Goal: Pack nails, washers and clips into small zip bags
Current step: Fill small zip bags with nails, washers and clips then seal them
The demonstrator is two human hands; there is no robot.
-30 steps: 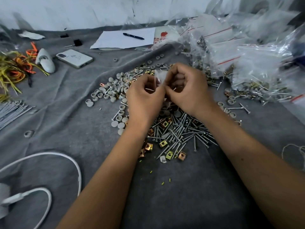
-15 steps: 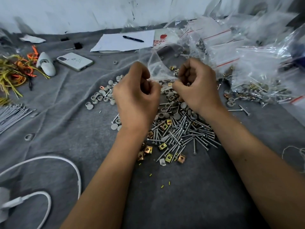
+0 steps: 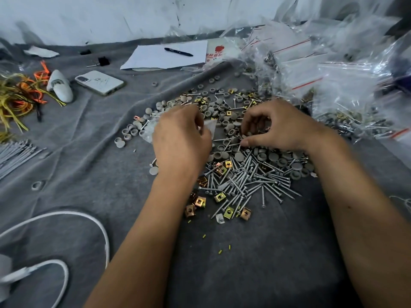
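A heap of silver nails (image 3: pixel 249 185), grey round washers (image 3: pixel 224 114) and brass square clips (image 3: pixel 200 202) lies on the grey cloth (image 3: pixel 93 170) in the middle. My left hand (image 3: pixel 181 141) hovers over the heap's left side and holds a small clear zip bag (image 3: pixel 210 127), mostly hidden under the fingers. My right hand (image 3: pixel 278 127) is down on the washers, fingers curled, thumb and fingertips pinching at pieces in the pile. What it holds is too small to tell.
Filled and empty zip bags (image 3: pixel 329 81) pile up at the back right. A phone (image 3: pixel 100 82), a white sheet with a pen (image 3: pixel 178 51), coloured ties (image 3: pixel 20 96), grey rods (image 3: pixel 15 154) and a white cable (image 3: pixel 66 218) lie on the left.
Both hands held the bag up between them. They have dropped to the heap; the left keeps the bag and the right has let go and reaches into the washers.
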